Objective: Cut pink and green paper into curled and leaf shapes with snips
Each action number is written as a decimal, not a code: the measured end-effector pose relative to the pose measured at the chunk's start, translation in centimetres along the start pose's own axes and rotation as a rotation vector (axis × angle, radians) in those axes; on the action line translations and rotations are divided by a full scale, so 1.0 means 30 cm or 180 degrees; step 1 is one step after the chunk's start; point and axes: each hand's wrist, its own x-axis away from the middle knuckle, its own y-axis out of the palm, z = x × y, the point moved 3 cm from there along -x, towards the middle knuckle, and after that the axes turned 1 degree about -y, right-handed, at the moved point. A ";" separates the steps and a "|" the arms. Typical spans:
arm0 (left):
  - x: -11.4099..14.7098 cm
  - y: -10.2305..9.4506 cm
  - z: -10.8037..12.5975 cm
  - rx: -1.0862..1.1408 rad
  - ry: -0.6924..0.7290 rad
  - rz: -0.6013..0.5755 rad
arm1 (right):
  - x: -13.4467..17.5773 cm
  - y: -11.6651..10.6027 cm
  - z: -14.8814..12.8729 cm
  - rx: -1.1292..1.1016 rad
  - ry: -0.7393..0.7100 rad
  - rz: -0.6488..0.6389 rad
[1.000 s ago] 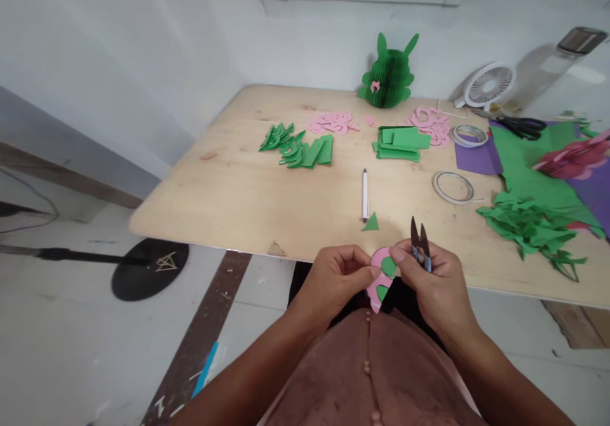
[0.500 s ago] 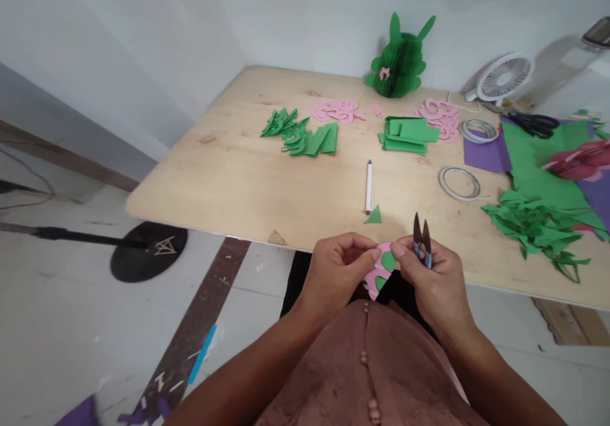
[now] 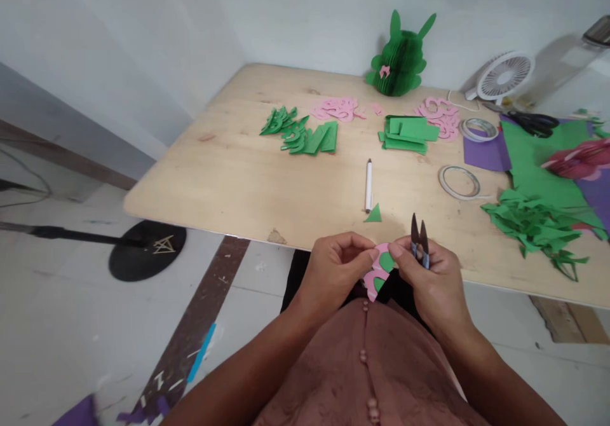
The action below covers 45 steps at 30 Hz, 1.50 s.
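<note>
At the table's near edge, my left hand (image 3: 331, 273) pinches a pink paper cutout (image 3: 371, 291) between thumb and fingers. Green paper (image 3: 387, 262) shows through the curved openings of the pink piece. My right hand (image 3: 436, 280) has its thumb and a finger closed on the other edge of this paper. Thread snips (image 3: 420, 238) also rest in that hand, blades pointing up and slightly apart. Just beyond my hands lie a small green paper scrap (image 3: 375, 213) and a white pen (image 3: 368, 185).
Green cut pieces (image 3: 298, 137), pink cutouts (image 3: 338, 109) and folded green paper (image 3: 410, 135) lie farther back. A green honeycomb paper figure (image 3: 398, 63) stands by the wall. To the right are tape rolls (image 3: 459, 194), black scissors (image 3: 534, 123), a white fan (image 3: 505, 77) and green scraps (image 3: 534, 222).
Both hands stay close to where they were, with the same paper and snips. The snips' blades and the paper have shifted very slightly left in view.
</note>
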 end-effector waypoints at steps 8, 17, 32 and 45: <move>-0.004 0.007 0.007 -0.0029 0.0013 -0.0075 | 0.008 0.002 -0.001 0.0166 0.0062 -0.0086; -0.017 -0.007 0.016 -0.0185 -0.0035 -0.0040 | 0.000 0.000 0.007 0.0036 0.0172 -0.0449; -0.047 -0.040 0.061 -0.0574 -0.0161 -0.0284 | 0.013 -0.109 0.034 0.0863 0.0475 -0.1841; -0.061 -0.017 0.067 -0.0764 -0.0278 -0.0460 | 0.013 -0.096 0.026 0.0685 0.0550 -0.1830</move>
